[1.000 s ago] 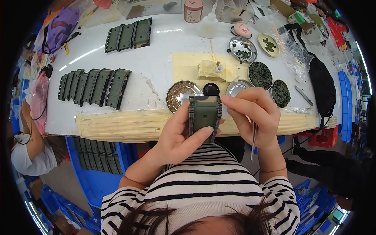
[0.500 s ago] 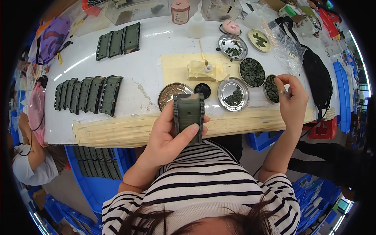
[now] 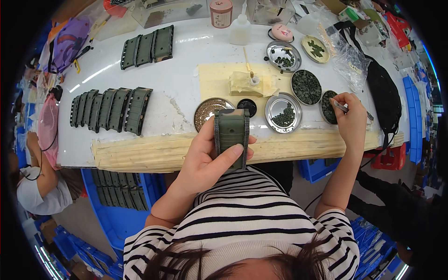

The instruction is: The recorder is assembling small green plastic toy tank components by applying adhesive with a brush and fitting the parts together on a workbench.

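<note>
My left hand [image 3: 198, 161] holds a dark green curved piece [image 3: 232, 135] upright at the table's front edge. The piece has ribbed black side edges and a brownish patch at its top; my thumb presses its face and the fingers wrap behind. My right hand [image 3: 351, 114] pinches metal tweezers [image 3: 340, 106], their tip pointing into a small round tin [image 3: 321, 111] of dark green bits. Whether the tip grips a bit is too small to tell. Beside that tin stand a larger round tin [image 3: 292, 91] of similar bits and a silver dish [image 3: 268, 122] with finer ones.
Similar green pieces stand in rows at left [image 3: 109, 107] and at the back [image 3: 148, 47]. A dish of tan grains [image 3: 196, 122] and a black pot [image 3: 246, 108] sit behind my left hand. A blue crate [image 3: 105, 217] holds more pieces below; a person's arm [image 3: 43, 175] is at far left.
My right hand has turned at the small tin, so the tweezers now show with their tip over the bits. The whole view has shifted slightly; my left hand keeps its hold on the green piece.
</note>
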`<state>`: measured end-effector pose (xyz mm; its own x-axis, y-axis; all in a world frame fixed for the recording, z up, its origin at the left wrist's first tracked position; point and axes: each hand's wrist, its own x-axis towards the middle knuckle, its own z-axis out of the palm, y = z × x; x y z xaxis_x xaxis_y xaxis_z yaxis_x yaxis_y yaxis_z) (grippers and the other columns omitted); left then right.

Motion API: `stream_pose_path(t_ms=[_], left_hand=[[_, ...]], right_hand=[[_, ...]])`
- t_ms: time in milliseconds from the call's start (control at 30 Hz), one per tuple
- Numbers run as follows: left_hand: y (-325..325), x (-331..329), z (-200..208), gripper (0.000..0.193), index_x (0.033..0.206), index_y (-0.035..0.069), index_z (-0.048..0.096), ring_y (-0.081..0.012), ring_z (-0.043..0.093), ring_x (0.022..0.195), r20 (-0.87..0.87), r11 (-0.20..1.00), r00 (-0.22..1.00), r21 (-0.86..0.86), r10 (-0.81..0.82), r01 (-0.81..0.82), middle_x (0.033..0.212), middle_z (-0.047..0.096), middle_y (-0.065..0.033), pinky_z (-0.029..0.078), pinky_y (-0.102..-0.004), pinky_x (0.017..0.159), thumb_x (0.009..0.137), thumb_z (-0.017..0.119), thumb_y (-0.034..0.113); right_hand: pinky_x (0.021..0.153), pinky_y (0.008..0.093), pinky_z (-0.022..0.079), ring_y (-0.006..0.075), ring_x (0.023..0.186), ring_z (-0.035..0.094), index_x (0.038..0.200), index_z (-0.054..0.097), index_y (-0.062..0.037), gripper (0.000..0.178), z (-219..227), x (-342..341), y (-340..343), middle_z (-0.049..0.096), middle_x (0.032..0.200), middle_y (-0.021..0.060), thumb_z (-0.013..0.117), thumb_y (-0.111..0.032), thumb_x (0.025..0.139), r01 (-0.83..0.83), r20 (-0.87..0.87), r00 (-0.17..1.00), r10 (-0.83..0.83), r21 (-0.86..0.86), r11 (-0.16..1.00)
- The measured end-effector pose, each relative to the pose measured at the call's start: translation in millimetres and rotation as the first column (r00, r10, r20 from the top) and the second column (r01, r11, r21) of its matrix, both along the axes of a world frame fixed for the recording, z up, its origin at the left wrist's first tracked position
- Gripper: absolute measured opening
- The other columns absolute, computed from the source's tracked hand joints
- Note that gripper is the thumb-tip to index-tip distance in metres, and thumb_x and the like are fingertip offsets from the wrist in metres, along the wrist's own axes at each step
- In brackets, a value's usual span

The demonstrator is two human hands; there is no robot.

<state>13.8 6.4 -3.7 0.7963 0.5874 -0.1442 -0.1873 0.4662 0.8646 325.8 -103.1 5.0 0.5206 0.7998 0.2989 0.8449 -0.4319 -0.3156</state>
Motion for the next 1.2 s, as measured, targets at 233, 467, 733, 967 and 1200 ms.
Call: stream_pose_path(t_ms=[233,467,733,967,1200], left_hand=[[0.4,0.6,-1.1,0.054,0.142,0.003,0.03,-0.0158,0.061,0.094,0.023,0.999,1.0,-0.039,-0.003,0.004,0.114,0.059,-0.015,0.051,-0.0298,0.084,0.093,0.051,-0.001],[-1.9,6.5,9.1,0.06,0.147,0.006,0.02,-0.0165,0.061,0.094,0.119,0.987,0.986,0.091,0.119,-0.13,0.13,0.047,-0.0166,0.051,-0.0297,0.084,0.094,0.045,-0.005],[-1.6,1.1,5.0,0.026,0.125,0.0,0.048,-0.0127,0.06,0.09,0.055,0.998,0.998,0.063,-0.033,0.029,0.121,0.053,-0.0116,0.049,-0.0275,0.083,0.1,0.043,0.009],[1.9,-7.6,-7.2,0.026,0.116,0.0,0.052,-0.0133,0.056,0.101,0.105,0.991,0.994,0.118,0.044,-0.056,0.119,0.057,-0.0097,0.043,-0.028,0.092,0.103,0.041,0.018],[-2.2,3.3,-2.3,0.025,0.112,0.0,0.054,-0.0117,0.056,0.102,0.143,0.991,0.983,-0.084,0.117,-0.105,0.113,0.06,-0.0077,0.044,-0.0276,0.092,0.103,0.041,0.019]], right_hand=[[0.055,0.0325,0.04,0.021,0.058,0.051,0.082,0.06,-0.0006,0.012,-0.4,-3.8,-0.1,0.058,0.073,0.008,0.07,-0.003,0.076,-0.082,0.027,0.996,0.08,0.082,0.993],[0.048,0.0206,0.028,0.0041,0.053,0.033,0.08,0.058,-0.0009,0.007,14.2,-17.1,-11.1,0.058,0.072,0.0003,0.065,0.001,0.08,-0.031,-0.181,0.979,0.092,0.314,0.949],[0.055,0.0285,0.047,0.0216,0.062,0.06,0.094,0.068,-0.0024,0.03,40.1,-126.5,38.1,0.063,0.077,0.0095,0.071,0.008,0.066,-0.516,-0.182,0.722,0.667,0.5,0.695],[0.058,0.0271,0.045,0.0163,0.065,0.061,0.1,0.07,-0.0068,0.036,35.9,-143.5,50.6,0.066,0.081,0.0055,0.065,-0.006,0.064,-0.736,0.015,0.583,0.813,0.433,0.52],[0.062,0.0277,0.047,0.0158,0.073,0.064,0.094,0.068,-0.0071,0.024,16.5,-151.1,48.0,0.068,0.087,0.0051,0.072,-0.007,0.069,-0.6,-0.07,0.667,0.741,0.539,0.591]])
